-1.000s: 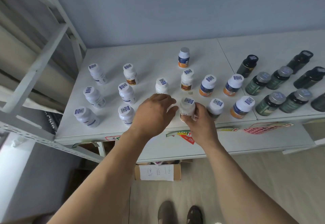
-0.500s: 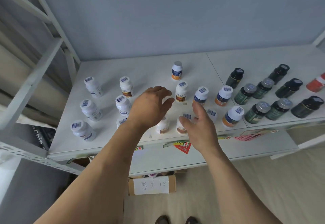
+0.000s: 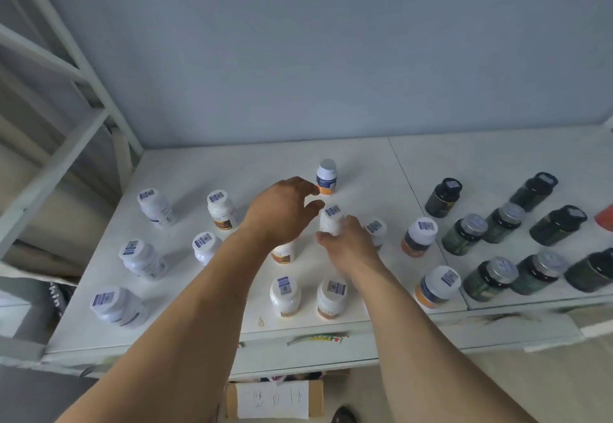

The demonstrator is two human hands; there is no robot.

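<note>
The white bottle (image 3: pixel 331 223), midway across the table (image 3: pixel 365 164), looks light, rigid and slick to us — our right hand (image 3: pixel 348 245) curls its fingers round the lower body, a sound hold, while our left hand (image 3: pixel 282 212) hovers just left of it, fingers loosely spread.

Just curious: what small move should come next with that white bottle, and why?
Probably lift the bottle straight up: the right hand grips its lower side, the left hand hovers open beside it, and other bottles stand close.
</note>
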